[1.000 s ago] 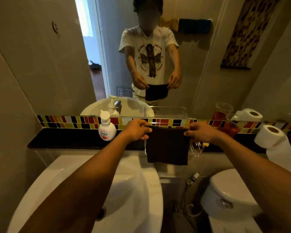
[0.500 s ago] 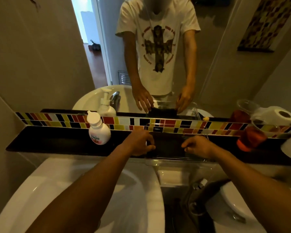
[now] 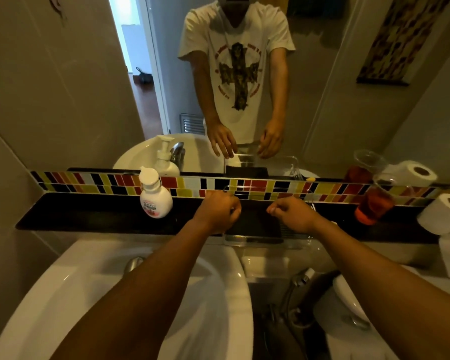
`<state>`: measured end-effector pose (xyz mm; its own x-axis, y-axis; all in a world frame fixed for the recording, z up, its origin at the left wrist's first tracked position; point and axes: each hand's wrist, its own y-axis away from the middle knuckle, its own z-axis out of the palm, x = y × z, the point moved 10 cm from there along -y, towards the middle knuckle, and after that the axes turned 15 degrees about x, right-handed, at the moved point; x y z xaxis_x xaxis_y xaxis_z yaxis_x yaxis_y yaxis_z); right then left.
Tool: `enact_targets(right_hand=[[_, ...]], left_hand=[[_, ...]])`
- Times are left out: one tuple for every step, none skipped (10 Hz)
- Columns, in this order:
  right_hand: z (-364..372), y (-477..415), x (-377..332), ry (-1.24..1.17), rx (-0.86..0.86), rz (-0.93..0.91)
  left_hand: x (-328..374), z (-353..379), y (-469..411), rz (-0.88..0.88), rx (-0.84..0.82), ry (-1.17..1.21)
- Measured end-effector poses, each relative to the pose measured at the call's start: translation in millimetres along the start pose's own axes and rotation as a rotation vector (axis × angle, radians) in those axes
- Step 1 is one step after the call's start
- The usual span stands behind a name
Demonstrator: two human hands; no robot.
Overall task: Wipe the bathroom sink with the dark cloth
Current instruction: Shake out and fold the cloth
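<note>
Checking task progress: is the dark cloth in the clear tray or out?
In. The dark cloth lies flat inside the clear tray on the ledge, both hands above it.

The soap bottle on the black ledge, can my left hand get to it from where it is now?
Probably yes. The left hand hangs just right of the soap bottle, at the same height over the ledge, with only bare ledge between them. The dark cloth lies in its clear tray, away from that path.

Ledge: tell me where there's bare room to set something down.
The widest free patch on the ledge runs from its left end to the soap bottle. A narrower gap lies between the clear tray and the red cup. The right end is crowded with toilet rolls.
</note>
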<state>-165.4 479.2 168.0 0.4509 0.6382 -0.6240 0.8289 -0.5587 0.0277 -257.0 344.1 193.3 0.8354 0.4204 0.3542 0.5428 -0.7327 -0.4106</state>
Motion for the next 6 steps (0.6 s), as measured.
enact_targets(right_hand=[[-4.8, 19.4, -13.2, -0.01, 0.029, -0.01], [-9.8, 50.9, -27.1, -0.025, 0.069, -0.012], [-7.8, 89.5, -38.9, -0.034, 0.082, -0.02], [-0.2, 133.4, -45.6, -0.033, 0.104, -0.027], [14.7, 171.1, -47.4, -0.034, 0.13, -0.033], [47.1, 210.8, -50.0, -0.077, 0.112, -0.016]], left_hand=[[12.1, -6.1, 12.5, -0.014, -0.034, -0.032], [26.1, -21.7, 35.3, -0.009, -0.023, -0.028], [36.7, -36.8, 64.9, -0.009, -0.032, -0.053], [43.2, -51.3, 106.6, -0.018, -0.044, -0.086], [36.5, -62.8, 154.8, -0.055, -0.086, -0.105], [26.3, -69.7, 210.5, -0.09, -0.142, -0.136]])
